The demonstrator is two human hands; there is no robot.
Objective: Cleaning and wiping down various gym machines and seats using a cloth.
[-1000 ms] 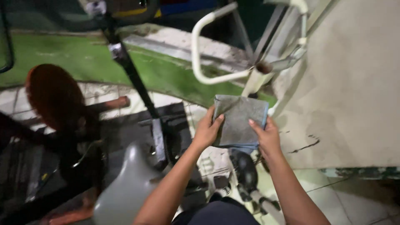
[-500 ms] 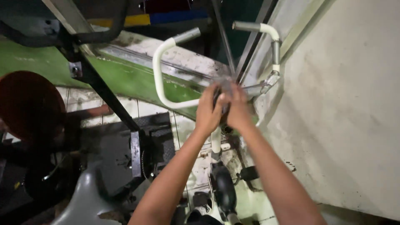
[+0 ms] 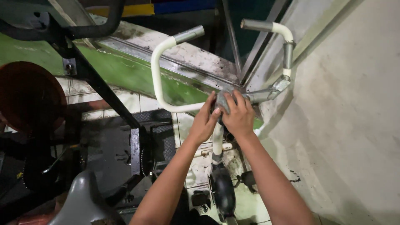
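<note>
My left hand (image 3: 204, 123) and my right hand (image 3: 238, 114) are pressed together around a grey cloth (image 3: 222, 99), bunched on the middle joint of a white exercise-bike handlebar (image 3: 157, 71). The right hand covers most of the cloth from above; the left hand grips beside it on the stem side. The white stem (image 3: 217, 141) runs down from under my hands to the dark bike body (image 3: 223, 191). The right arm of the handlebar (image 3: 283, 50) rises close to the wall.
A stained pale wall (image 3: 346, 104) stands close on the right. A second machine with a black frame (image 3: 100, 89), a grey saddle (image 3: 81, 200) and a dark red round disc (image 3: 29, 96) is on the left. A green sloped ledge (image 3: 137, 75) lies behind.
One second ago both hands held the cloth flat and unfolded in the air. Since then they have brought it down onto the handlebar joint and closed around it.
</note>
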